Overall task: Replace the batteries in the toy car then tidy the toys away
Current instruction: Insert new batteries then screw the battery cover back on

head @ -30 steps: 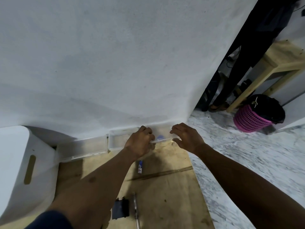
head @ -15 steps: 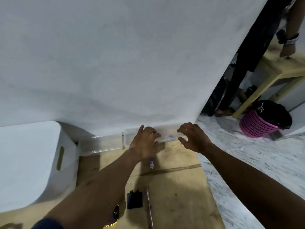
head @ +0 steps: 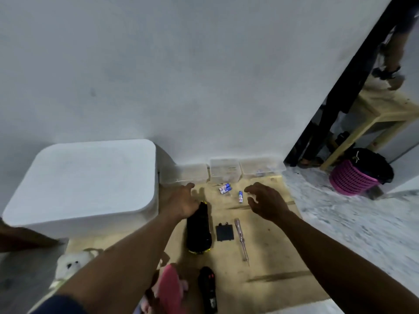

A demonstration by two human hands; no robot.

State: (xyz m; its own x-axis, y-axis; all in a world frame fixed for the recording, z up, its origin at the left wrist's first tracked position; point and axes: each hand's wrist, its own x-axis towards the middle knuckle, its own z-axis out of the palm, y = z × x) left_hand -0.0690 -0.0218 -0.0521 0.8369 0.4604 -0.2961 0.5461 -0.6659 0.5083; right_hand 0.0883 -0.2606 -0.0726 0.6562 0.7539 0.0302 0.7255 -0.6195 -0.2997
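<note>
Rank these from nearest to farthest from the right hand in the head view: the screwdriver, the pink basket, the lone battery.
1. Lone battery: on the board, just left of the right hand.
2. Screwdriver: on the same board, left of the hand and closer to the person.
3. Pink basket: well off to the right, on the marble floor.

The scene is being lit dimly and evenly by cool grey light. A soft shadow is being thrown on the wall (head: 204, 75) beside the white box (head: 86, 177). The marble floor (head: 351, 223) on the right is being smeared by blur — the toy car (head: 198, 230) is being shown as just a dark shape. Near the edges, straight lines are being bent — the black door frame (head: 340, 87) is being leaned over.
</note>
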